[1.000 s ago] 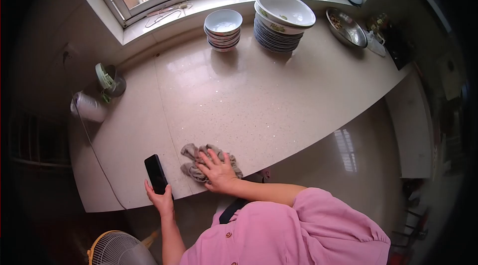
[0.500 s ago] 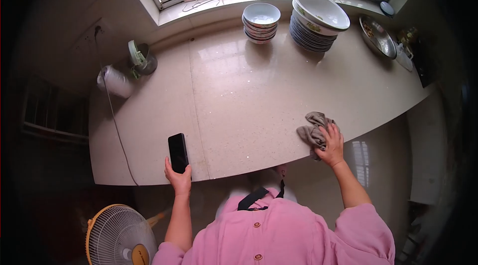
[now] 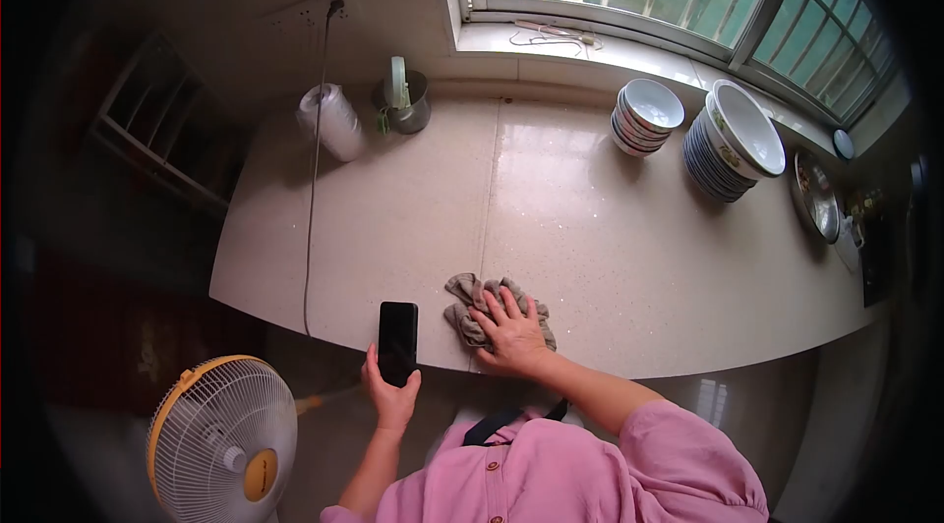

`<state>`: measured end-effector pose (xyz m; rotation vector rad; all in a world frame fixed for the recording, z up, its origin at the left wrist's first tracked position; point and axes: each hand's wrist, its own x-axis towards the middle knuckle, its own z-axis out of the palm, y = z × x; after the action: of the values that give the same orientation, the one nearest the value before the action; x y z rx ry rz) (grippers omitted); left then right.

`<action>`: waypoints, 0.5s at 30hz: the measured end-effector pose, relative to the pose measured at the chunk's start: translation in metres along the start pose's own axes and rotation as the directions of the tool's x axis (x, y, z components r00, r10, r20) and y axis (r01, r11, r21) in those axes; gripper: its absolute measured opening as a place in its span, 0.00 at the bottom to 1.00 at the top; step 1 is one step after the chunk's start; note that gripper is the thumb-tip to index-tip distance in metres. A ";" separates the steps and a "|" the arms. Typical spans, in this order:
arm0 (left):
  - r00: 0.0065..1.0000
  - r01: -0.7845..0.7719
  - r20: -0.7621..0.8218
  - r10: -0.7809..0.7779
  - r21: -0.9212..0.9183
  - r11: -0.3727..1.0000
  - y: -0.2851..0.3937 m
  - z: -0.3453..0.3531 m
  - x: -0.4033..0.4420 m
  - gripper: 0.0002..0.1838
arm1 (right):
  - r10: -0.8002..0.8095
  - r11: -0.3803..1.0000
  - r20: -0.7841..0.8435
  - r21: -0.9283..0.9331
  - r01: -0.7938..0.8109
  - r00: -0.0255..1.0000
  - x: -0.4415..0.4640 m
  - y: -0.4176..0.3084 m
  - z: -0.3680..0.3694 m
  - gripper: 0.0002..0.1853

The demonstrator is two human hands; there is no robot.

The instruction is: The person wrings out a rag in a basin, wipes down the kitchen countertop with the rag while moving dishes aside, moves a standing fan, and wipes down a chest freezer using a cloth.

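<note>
Grey-brown fabric, bunched: the cloth (image 3: 462, 288) lies under the right hand (image 3: 516, 334) on the countertop (image 3: 610, 267), folds showing beyond and left of the fingertips. The right fingers are spread fairly wide over it; whether they pinch any fold cannot be told. The left hand (image 3: 391, 399) curls its fingers round the lower end of the phone (image 3: 398, 336), which is just left of the right fingers. Stacked bowls (image 3: 636, 131) stand well beyond the right fingertips. In my judgement, good wiping calls for a flatter cloth, even palm pressure, overlapping strokes, and the phone kept clear.
</note>
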<state>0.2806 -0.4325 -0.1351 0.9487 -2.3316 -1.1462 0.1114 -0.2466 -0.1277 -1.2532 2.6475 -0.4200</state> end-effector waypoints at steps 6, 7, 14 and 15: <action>0.992 -0.121 0.043 0.119 0.045 0.992 -0.005 -0.007 -0.005 0.47 | -0.035 0.999 0.003 -0.021 0.035 0.999 0.124 0.030 -0.014 0.33; 0.992 -0.120 0.039 0.119 0.037 0.992 -0.003 -0.005 -0.006 0.47 | -0.002 1.000 -0.006 -0.028 0.002 1.000 0.140 0.041 -0.019 0.33; 0.945 -0.232 0.259 0.200 0.100 0.968 0.023 0.022 -0.004 0.48 | 0.600 0.799 -0.140 0.051 -0.599 0.788 0.201 0.122 -0.054 0.36; 0.942 -0.234 0.272 0.196 0.116 0.965 0.030 0.028 -0.003 0.48 | 0.657 0.753 -0.155 0.085 -0.653 0.737 0.205 0.126 -0.054 0.36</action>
<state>0.2536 -0.4017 -0.1277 0.5965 -2.6824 -1.0747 -0.1243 -0.3202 -0.1266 -0.2007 2.9788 -0.4468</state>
